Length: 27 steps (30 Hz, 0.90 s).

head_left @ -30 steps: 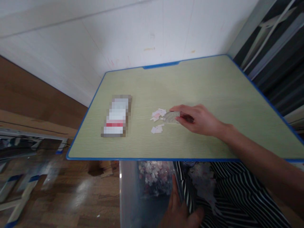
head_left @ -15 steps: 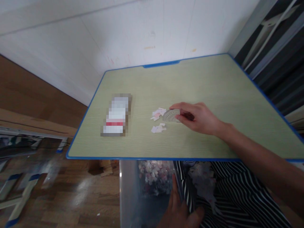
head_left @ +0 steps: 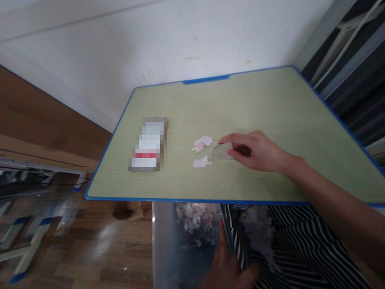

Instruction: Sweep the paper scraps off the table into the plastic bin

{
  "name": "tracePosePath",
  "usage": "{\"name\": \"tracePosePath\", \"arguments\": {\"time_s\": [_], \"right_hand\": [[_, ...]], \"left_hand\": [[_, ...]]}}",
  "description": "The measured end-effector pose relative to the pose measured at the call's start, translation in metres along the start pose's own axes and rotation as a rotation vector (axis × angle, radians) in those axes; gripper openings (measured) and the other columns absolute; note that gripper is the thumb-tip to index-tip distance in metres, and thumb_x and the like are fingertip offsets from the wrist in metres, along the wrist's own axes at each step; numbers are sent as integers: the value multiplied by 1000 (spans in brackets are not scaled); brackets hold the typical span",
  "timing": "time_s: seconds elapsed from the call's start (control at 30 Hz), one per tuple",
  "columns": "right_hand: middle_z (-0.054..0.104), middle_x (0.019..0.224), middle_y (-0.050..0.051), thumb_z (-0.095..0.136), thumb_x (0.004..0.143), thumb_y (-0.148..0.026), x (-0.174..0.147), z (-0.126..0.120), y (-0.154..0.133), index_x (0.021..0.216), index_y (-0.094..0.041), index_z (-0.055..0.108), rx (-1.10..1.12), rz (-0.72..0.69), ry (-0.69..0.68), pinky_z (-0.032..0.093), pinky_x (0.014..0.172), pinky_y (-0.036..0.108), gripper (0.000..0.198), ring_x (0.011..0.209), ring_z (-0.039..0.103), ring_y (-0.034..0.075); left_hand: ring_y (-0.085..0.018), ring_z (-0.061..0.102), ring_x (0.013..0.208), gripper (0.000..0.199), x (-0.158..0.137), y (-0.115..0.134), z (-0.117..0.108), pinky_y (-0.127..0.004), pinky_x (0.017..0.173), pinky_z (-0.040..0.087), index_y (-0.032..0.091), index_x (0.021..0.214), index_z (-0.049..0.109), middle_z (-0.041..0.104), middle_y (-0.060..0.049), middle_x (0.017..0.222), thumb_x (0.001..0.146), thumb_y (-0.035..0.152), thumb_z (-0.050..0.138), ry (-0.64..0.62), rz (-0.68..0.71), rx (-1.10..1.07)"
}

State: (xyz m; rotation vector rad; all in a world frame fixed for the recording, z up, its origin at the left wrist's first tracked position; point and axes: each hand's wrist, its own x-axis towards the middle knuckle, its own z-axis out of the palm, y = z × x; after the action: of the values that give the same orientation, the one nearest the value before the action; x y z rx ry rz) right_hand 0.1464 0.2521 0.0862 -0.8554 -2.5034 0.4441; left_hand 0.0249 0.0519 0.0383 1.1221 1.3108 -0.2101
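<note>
My right hand (head_left: 260,152) is closed on a clear semicircular protractor (head_left: 221,151), pinched between thumb and fingers just above or on the table; I cannot tell if it touches the surface. Left of its curved edge lie two small heaps of paper scraps, an upper pinkish heap (head_left: 202,143) and a lower whitish heap (head_left: 202,161). Below the table, my left hand (head_left: 227,267) grips the right wall of a translucent plastic bin (head_left: 162,245), a finger stretched along its inner side. Many pale and pink scraps (head_left: 197,216) fill the bin's far part.
The pale green table (head_left: 255,100) has a blue rim and stands against a white wall. A blurred-out phone-shaped object (head_left: 148,144) lies on its left side. Striped fabric (head_left: 288,228) with scraps on it is below the front edge. A brown panel (head_left: 45,104) stands at left.
The protractor in my right hand has shifted slightly right and down, away from the upper scrap heap, and a gap now shows between them. My left hand stays at the bin.
</note>
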Motion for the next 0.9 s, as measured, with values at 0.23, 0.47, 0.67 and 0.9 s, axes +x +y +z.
{"name": "tracePosePath", "arguments": {"time_s": [0.23,0.47,0.67,0.9], "right_hand": [[53,53,-3,45,83,-21,0,4,2,109,-14,64,-37,44,44,30,51,24,32,44,40,9],[52,52,-4,46,87,-21,1,9,0,112,-12,63,50,-70,-74,29,50,23,33,45,43,8],[52,53,-5,45,87,-22,1,7,-2,113,-13,63,95,-69,-78,29,50,22,32,45,41,8],[52,53,-5,46,86,-20,2,6,-2,111,-12,63,96,-85,-21,29,49,21,31,45,41,7]], "left_hand": [[-32,-8,139,76,0,-4,2,-40,115,8,14,149,13,-31,-8,144,87,18,57,-4,54,-18],[-34,-4,140,78,1,-4,3,-46,114,11,18,149,15,-25,-6,148,84,15,58,16,50,-70],[-33,2,141,80,5,-9,7,-46,113,19,23,149,20,-23,-5,150,81,16,62,27,47,-81],[-35,-1,141,80,12,-20,15,-52,113,17,33,148,19,-15,1,154,82,18,62,48,117,-94]]}}
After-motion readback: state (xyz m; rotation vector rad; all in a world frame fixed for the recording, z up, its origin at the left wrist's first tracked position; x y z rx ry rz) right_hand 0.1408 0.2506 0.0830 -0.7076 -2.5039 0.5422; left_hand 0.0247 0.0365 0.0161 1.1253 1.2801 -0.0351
